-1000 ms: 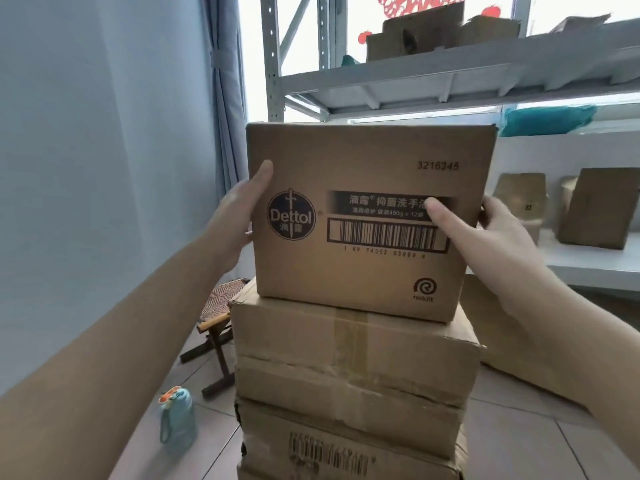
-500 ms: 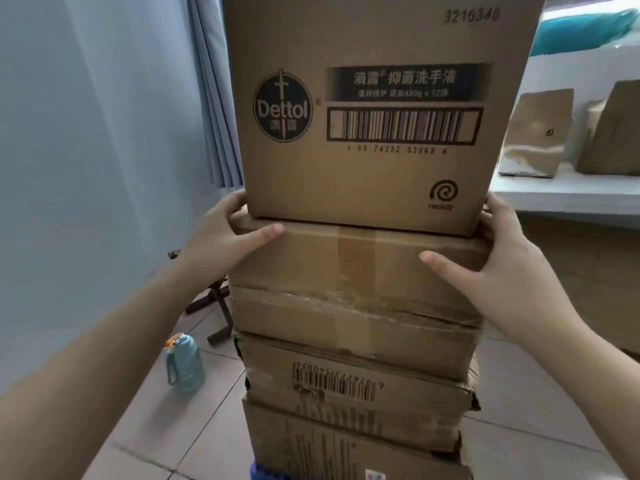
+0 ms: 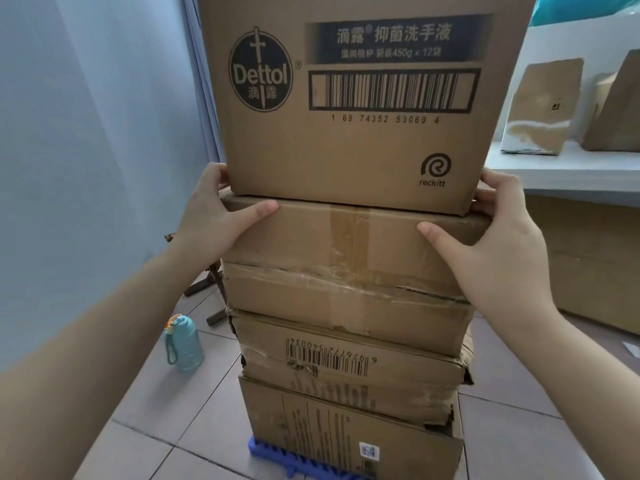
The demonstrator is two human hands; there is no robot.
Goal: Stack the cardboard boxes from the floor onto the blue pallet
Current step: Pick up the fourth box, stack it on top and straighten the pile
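A tall stack of cardboard boxes stands on the blue pallet (image 3: 277, 457), whose edge shows at the bottom. On top sits the Dettol box (image 3: 349, 140). Under it lies a taped box (image 3: 346, 258), then a box with an upside-down barcode (image 3: 346, 379), then a printed bottom box (image 3: 332, 434). My left hand (image 3: 214, 216) grips the taped box's upper left corner, thumb across its front. My right hand (image 3: 498, 244) grips its upper right corner the same way, fingers behind the edge.
A teal water bottle (image 3: 183, 342) stands on the tiled floor left of the stack, near a small wooden stool (image 3: 207, 289). A blue wall and curtain are at the left. Right, a white shelf (image 3: 571, 174) holds folded cardboard, with a large box below.
My hands dropped from the Dettol box's sides to the top corners of the taped box under it. My view tilted down and closer, bringing the pallet into sight.
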